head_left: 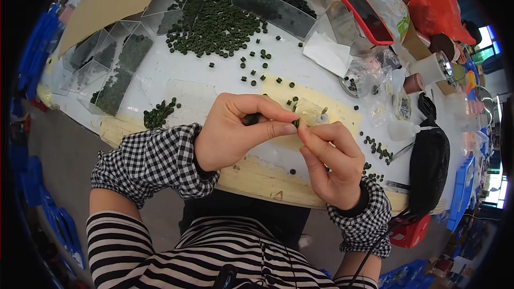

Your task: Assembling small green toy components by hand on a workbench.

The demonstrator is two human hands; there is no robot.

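A small dark green piece (296,123) hangs above the table (182,69), clamped between thumb and index finger of your left hand (227,131); your right hand (337,166) meets it with bent fingers, though I cannot tell whether they grip it. Just beyond lies a yellow sheet (321,93); farther off, a heap of green pieces (217,24) and a red-cased phone (364,13)
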